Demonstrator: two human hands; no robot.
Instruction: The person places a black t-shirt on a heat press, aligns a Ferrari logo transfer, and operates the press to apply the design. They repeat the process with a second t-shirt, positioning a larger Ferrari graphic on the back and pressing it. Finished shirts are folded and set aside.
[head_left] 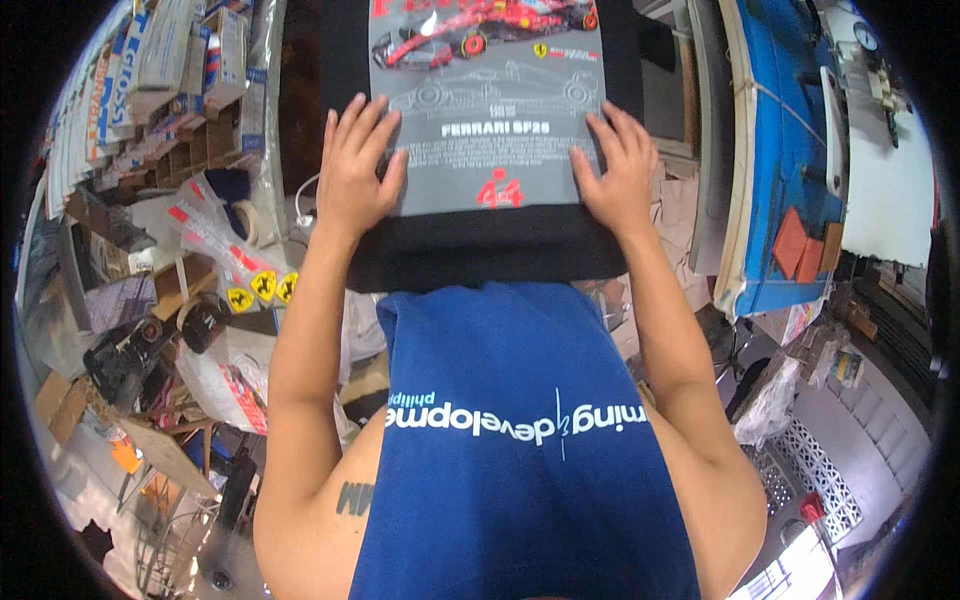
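A grey rectangular print (440, 178) with a red racing car at its far end lies flat on black fabric (490, 245). The fabric drapes down at the edge nearest me. My left hand (358, 170) rests at the print's left edge, fingers stretched forward and thumb apart, touching the border. On the opposite edge, my right hand (620, 175) lies with its fingers spread and its thumb on the print. Neither hand holds anything. Whether the print is a loose sheet or fixed to the fabric, I cannot tell.
Stacked cardboard boxes (165, 60) fill the far left. Below them are a tape roll (243, 222) and clear plastic with yellow shield-shaped stickers (265, 287). To the right stands a blue panel (770, 150) with reddish patches (795, 245); a round gauge (865, 38) sits beyond.
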